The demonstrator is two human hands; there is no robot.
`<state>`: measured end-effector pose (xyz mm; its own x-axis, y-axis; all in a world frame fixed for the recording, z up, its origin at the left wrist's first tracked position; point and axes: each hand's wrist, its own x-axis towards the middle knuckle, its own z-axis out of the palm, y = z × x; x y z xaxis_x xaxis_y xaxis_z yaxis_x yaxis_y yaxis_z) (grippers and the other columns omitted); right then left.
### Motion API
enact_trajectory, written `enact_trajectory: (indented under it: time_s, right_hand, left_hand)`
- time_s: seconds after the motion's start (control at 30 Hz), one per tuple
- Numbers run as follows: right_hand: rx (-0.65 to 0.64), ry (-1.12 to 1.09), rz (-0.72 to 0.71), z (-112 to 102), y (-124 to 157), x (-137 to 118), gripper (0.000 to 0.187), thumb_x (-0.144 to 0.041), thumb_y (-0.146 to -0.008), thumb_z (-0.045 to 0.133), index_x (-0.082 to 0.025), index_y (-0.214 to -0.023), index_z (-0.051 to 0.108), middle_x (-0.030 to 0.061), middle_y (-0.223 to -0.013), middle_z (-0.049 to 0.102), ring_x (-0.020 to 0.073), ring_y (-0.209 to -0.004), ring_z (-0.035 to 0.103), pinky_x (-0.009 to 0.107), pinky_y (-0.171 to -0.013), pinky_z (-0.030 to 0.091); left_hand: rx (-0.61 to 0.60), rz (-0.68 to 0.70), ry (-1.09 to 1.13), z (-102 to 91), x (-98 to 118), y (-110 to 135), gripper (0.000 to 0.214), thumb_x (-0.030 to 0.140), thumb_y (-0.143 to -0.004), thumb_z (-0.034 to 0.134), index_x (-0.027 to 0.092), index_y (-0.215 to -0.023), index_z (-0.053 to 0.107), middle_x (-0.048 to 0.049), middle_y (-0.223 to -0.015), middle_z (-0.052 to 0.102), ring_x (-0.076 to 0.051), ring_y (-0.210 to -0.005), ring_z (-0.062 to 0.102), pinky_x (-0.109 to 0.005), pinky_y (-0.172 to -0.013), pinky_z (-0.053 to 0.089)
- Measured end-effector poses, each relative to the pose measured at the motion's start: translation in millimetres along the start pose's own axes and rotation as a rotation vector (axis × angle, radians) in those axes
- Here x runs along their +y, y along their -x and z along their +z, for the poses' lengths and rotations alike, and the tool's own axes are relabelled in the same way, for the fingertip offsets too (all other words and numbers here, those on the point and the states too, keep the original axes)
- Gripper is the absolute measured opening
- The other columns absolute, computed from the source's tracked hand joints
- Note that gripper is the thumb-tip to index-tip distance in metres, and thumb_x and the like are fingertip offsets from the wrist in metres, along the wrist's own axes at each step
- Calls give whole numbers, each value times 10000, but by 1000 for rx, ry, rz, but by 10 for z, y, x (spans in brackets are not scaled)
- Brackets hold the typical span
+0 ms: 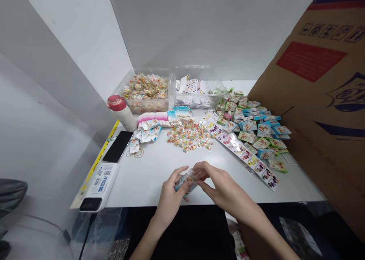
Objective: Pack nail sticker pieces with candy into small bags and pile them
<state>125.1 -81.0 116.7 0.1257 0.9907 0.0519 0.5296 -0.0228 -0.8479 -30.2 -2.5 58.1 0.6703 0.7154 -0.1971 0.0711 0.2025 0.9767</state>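
Note:
Above the table's front edge, my left hand (168, 197) is closed around a small light-blue printed cardboard box (180, 182), thumb on the near side. My right hand (218, 182) has its fingertips pinched at the upper end of that box. What looks like a small clear packet with coloured bits (190, 179) shows there, partly covered by my fingers. Just beyond my hands lies a loose pile of similar clear packets (189, 135). Behind it is a row of flattened, overlapping cartons (159, 119), pink-white and blue-white.
Two clear bins stand at the back, one with packets (146, 88), one with printed sheets (194, 89). Strips of printed stickers (242, 149) and a heap of filled boxes (253, 127) lie right, beside a large carton (319, 111). Left are a bottle (122, 113), phone (118, 146) and white box (101, 180).

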Motion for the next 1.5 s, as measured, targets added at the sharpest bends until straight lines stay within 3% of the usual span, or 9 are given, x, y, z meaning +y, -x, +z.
enact_trajectory:
  time_s: [0.1, 0.33, 0.6, 0.8, 0.93, 1.0, 1.13, 1.27, 1.5]
  right_hand:
    - [56, 4, 1, 7, 13, -8, 159, -175, -903, 556, -242, -1043, 519, 15, -915, 638, 143, -810, 639, 239, -717, 494]
    - [16, 32, -36, -9, 14, -103, 259, -186, -911, 530, -261, -1157, 560, 26, -924, 673, 170, -858, 631, 282, -767, 485]
    - [-104, -307, 99, -70, 17, 2, 223, -274, -949, 503, -254, -1161, 569, 28, -967, 693, 174, -930, 622, 309, -842, 457]
    - [113, -681, 300, 103, -55, 240, 460, -339, -725, 776, -252, -1135, 587, 12, -993, 536, 89, -685, 505, 227, -629, 438]
    - [-14, -999, 432, 211, -100, 320, 474, -411, -659, 815, -216, -1023, 582, -18, -823, 525, 71, -590, 475, 198, -524, 378]
    - [6, -974, 426, 253, -107, 325, 395, -429, -669, 806, -188, -886, 581, -28, -727, 545, 68, -554, 458, 200, -517, 368]
    - [147, -669, 278, 268, -94, 290, 260, -389, -736, 767, -174, -799, 637, -12, -678, 593, 104, -606, 517, 229, -567, 414]
    - [81, -535, 129, 207, -91, 255, 223, -390, -827, 677, -170, -839, 715, 54, -850, 667, 149, -741, 597, 279, -677, 472]
    - [62, -542, 290, 181, -141, 297, 268, -392, -708, 786, -152, -795, 705, 2, -621, 641, 126, -579, 572, 250, -573, 450]
  left_hand:
    - [15, 7, 93, 29, -16, 25, 393, 397, -868, 615, 226, -1173, 436, -14, -846, 659, -152, -689, 613, -231, -512, 544]
    - [-8, 39, 183, 81, 3, 63, 294, 393, -892, 586, 231, -1095, 447, -8, -832, 639, -146, -661, 611, -249, -474, 566]
    - [-4, 115, 173, 65, -78, 89, 200, 367, -902, 577, 207, -1017, 542, -23, -875, 613, -157, -751, 624, -264, -511, 596]
    - [-17, 144, 170, 57, -100, 73, 183, 375, -892, 589, 208, -963, 567, 4, -814, 595, -140, -711, 625, -291, -565, 613]
    - [-50, 178, 123, 66, -93, 78, 176, 378, -885, 592, 213, -946, 594, 1, -809, 610, -138, -685, 617, -288, -585, 609]
    - [-31, 182, 78, 75, -73, 76, 182, 387, -886, 585, 214, -940, 604, 0, -798, 622, -135, -665, 605, -285, -589, 605]
    - [55, 199, 9, 85, -43, 54, 213, 412, -873, 591, 202, -899, 613, 3, -783, 631, -130, -657, 599, -277, -601, 600]
    - [136, 165, 16, 66, -74, 35, 210, 410, -864, 609, 203, -896, 593, 32, -728, 580, -115, -640, 583, -247, -572, 593]
    - [23, 75, 141, 45, -52, 34, 283, 412, -822, 664, 199, -953, 532, -2, -845, 603, -173, -759, 660, -284, -545, 613]
